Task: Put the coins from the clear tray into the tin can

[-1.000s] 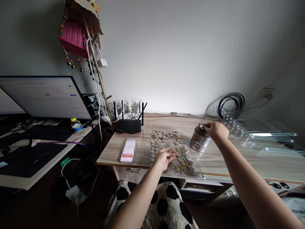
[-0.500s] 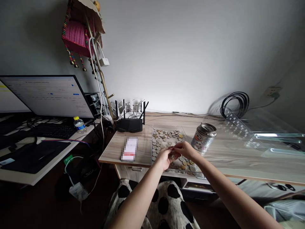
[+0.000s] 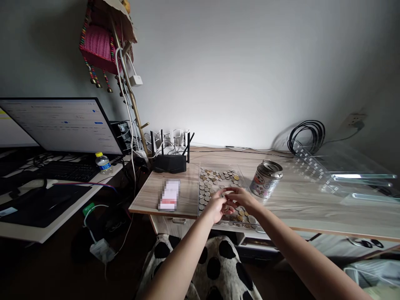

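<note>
My left hand [image 3: 216, 207] is cupped over a shallow clear tray [image 3: 199, 196], with its palm turned up and a coin [image 3: 226, 208] showing between its curled fingers. Facing it is my right hand [image 3: 243, 197], whose fingers are stretched apart and reach over the left hand's fingertips. I cannot see anything held in the right hand. Loose silver and gold coins [image 3: 206, 188] lie spread in the tray beneath both hands, which hide its middle. To the right of the tray stands a printed metal can [image 3: 266, 180] with a slot in its lid.
A phone [image 3: 169, 196] lies left of the tray, in front of a black router [image 3: 170, 163]. Clear acrylic panels [image 3: 353, 175] and a coil of black cable [image 3: 306, 135] occupy the right side. On the neighbouring desk are a monitor [image 3: 62, 125] and a bottle [image 3: 103, 163].
My right hand's fingers have spread and lifted a little from their bunched position at the left hand. My left hand stays nearly where it was. The view has shifted slightly.
</note>
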Tool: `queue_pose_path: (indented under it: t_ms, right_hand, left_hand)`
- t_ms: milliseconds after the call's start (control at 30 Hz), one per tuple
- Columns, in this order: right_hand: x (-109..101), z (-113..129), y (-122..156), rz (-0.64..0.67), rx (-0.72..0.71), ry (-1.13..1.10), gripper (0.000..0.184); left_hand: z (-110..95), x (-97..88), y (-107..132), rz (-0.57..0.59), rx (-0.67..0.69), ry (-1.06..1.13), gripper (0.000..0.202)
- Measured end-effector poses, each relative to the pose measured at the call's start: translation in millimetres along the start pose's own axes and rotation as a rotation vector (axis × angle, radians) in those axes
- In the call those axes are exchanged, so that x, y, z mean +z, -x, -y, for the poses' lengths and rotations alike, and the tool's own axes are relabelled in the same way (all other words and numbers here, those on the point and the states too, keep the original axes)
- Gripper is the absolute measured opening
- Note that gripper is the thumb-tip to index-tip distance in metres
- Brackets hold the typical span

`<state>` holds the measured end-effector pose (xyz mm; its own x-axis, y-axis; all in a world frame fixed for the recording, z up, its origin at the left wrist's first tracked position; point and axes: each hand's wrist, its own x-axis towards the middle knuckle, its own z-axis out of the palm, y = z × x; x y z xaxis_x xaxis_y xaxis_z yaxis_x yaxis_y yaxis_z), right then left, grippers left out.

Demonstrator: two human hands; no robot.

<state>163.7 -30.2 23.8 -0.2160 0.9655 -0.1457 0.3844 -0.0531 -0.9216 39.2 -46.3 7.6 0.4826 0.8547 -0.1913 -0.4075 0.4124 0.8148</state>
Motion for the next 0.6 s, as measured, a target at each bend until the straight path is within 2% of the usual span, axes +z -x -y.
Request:
queue_pose_path:
  t_ms: [67, 133, 200, 233, 267, 300, 367, 433, 500, 600]
  right_hand:
    - [-6.1, 5.2, 1.0, -0.025, -0.056, 0.084, 0.036]
    - [-25.8, 15.0, 2.4, -0.152, -0.16, 0.255, 0.03]
    - [-59.9, 27.4, 3.4, -0.437, -0.249, 0.498, 0.027]
    - [-80.6, 33.4, 3.4, -0.639, -0.244, 0.633, 0.027]
    - [-101.8, 38.5, 2.9, -0.779, -0.156, 0.76, 0.028]
    - [-122.1, 42.5, 1.9, -0.829, -0.053, 0.862, 0.029]
    - [-154.9, 46.4, -0.9, -0.859, 0.042, 0.903, 0.025]
    - [-173.8, 45.7, -3.5, -0.819, 0.093, 0.901, 0.022]
    - [-180.1, 43.3, -4.0, -0.769, 0.126, 0.909, 0.022]
    - [-173.2, 41.9, 1.1, -0.754, 0.136, 0.934, 0.025]
  left_hand:
    - [-0.2, -1.4, -0.7, 0.01, -0.019, -0.005, 0.04]
    - [0.1, -3.8, -2.9, -0.008, -0.044, 0.037, 0.03]
    - [0.7, -6.3, -5.6, -0.08, -0.056, 0.131, 0.022]
    - [1.0, -7.2, -6.7, -0.124, -0.056, 0.185, 0.021]
    - [1.2, -7.8, -7.4, -0.159, -0.053, 0.234, 0.023]
    - [1.4, -8.0, -7.8, -0.179, -0.049, 0.274, 0.027]
    - [1.5, -7.1, -7.4, -0.176, -0.031, 0.32, 0.033]
    - [1.3, -5.4, -6.3, -0.181, 0.001, 0.328, 0.035]
    - [1.3, -3.8, -5.4, -0.197, 0.033, 0.318, 0.034]
    - [1.8, -2.9, -5.3, -0.201, 0.04, 0.304, 0.031]
